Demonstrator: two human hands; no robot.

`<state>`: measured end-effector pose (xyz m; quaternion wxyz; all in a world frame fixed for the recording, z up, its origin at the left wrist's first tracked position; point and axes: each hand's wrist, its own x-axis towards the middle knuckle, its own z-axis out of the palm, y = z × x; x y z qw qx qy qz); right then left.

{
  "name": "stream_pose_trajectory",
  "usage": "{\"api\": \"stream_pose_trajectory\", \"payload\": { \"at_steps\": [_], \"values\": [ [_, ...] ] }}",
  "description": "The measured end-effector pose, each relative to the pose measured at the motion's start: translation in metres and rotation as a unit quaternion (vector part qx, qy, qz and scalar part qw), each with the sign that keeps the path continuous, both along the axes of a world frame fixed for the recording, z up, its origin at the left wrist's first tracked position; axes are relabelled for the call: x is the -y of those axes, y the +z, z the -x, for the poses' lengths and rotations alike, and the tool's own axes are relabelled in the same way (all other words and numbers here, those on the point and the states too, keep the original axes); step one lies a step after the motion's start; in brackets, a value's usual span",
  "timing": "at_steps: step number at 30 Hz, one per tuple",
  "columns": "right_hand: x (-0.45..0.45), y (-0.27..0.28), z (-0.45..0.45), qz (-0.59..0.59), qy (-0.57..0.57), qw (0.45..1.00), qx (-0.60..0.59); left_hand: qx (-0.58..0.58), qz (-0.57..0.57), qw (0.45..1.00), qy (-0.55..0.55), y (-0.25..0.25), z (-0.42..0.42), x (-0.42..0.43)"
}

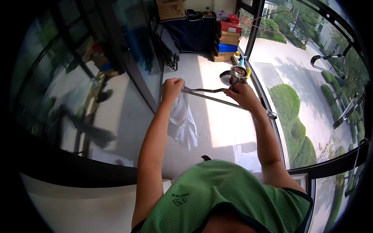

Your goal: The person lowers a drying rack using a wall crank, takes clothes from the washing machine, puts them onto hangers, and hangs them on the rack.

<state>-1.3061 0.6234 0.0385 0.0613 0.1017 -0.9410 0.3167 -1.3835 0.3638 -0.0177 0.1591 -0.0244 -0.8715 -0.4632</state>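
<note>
A metal hanger stretches between my two hands, its long straight bar slanting down to the right below them. My left hand is closed at the hanger's left end, where a white cloth hangs down. Fingers of my right hand are wrapped round the hanger near its hook. The cloth drapes below my left hand, above the pale floor.
Glass walls stand on both sides. Other hangers hang at the right. Stacked boxes, a folded chair, a dark-covered table and a spray bottle are farther back.
</note>
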Motion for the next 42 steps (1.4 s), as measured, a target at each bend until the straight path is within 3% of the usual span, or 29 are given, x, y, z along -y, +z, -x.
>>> {"api": "stream_pose_trajectory", "payload": {
  "at_steps": [4,8,11,14,15,16,18,20,22,23,24,26,28,30,32,34,38,42],
  "values": [
    [0.017,0.014,0.055,-0.019,0.051,0.999,0.001,-0.020,0.065,0.998,-0.017,0.001,0.042,-0.014],
    [0.017,-0.007,0.124,0.011,0.049,0.994,-0.100,-0.024,0.116,0.985,-0.125,0.018,0.066,-0.038],
    [0.003,-0.018,0.164,0.054,0.036,0.990,-0.128,-0.124,0.264,0.946,-0.140,0.036,0.084,-0.046],
    [0.000,-0.007,0.181,0.021,-0.004,0.991,-0.133,-0.112,0.233,0.941,-0.221,0.042,0.119,-0.047],
    [-0.001,-0.012,0.192,0.044,-0.013,0.983,-0.176,-0.110,0.195,0.945,-0.237,0.039,0.134,-0.050],
    [0.003,-0.017,0.202,0.063,-0.033,0.949,-0.307,-0.112,0.194,0.942,-0.248,0.036,0.147,-0.052],
    [0.001,-0.009,0.210,-0.035,-0.104,0.834,-0.540,-0.024,0.133,0.962,-0.238,0.038,0.172,-0.058],
    [0.011,-0.011,0.195,0.012,-0.096,0.861,-0.499,-0.051,0.131,0.957,-0.255,0.042,0.200,-0.056],
    [0.014,-0.034,0.207,0.080,-0.010,0.967,-0.241,-0.080,0.102,0.956,-0.264,0.046,0.226,-0.055],
    [0.014,-0.048,0.228,0.079,-0.006,0.985,-0.150,-0.076,0.094,0.953,-0.278,0.051,0.237,-0.054],
    [0.013,-0.065,0.250,0.080,0.000,0.995,-0.058,-0.076,0.093,0.951,-0.284,0.057,0.247,-0.052],
    [0.009,-0.100,0.284,0.037,-0.003,0.998,-0.055,-0.092,0.080,0.940,-0.317,0.068,0.265,-0.048],
    [0.003,-0.128,0.310,-0.083,0.019,0.996,0.014,-0.088,0.054,0.939,-0.329,0.074,0.287,-0.035],
    [0.000,-0.112,0.314,-0.106,-0.012,0.994,0.028,-0.083,0.027,0.937,-0.338,0.072,0.313,-0.009],
    [-0.021,-0.105,0.319,-0.126,-0.053,0.986,-0.093,-0.055,0.002,0.943,-0.329,0.049,0.348,0.024],
    [-0.023,-0.082,0.319,-0.136,-0.081,0.980,-0.121,-0.046,0.002,0.946,-0.321,0.034,0.368,0.045],
    [-0.037,-0.069,0.335,-0.178,-0.099,0.960,-0.193,-0.038,-0.047,0.945,-0.321,0.004,0.397,0.049],
    [-0.054,-0.047,0.352,-0.196,-0.070,0.944,-0.255,-0.035,-0.055,0.945,-0.319,0.006,0.417,0.039]
  ]
}}
